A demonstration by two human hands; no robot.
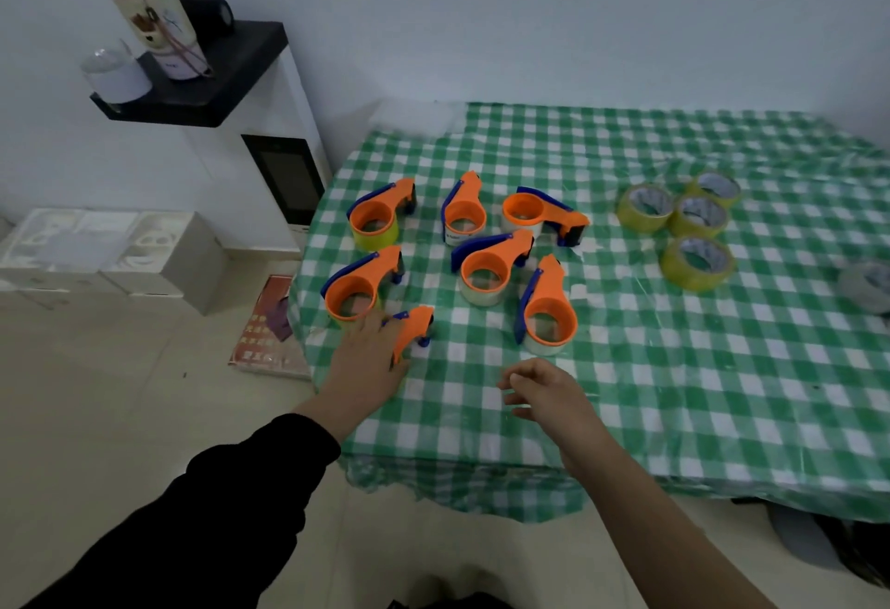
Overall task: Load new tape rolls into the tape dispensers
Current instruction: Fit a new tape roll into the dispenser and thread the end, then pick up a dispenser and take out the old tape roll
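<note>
Our left hand (371, 358) covers the near dispenser (413, 331), and we cannot tell its grip. Right hand (544, 392) loosely curled, empty. We judge the dispenser light, stiff plastic: take the handle. Tape rolls (696, 261) at 2 o'clock.

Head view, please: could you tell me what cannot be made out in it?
In the head view:
the nearest tape dispenser: the left hand covers its ring, so any roll inside is hidden.
the grey roll: cut off by the right edge, blurred.
the red sheet on the floor: print too blurred to read.
</note>
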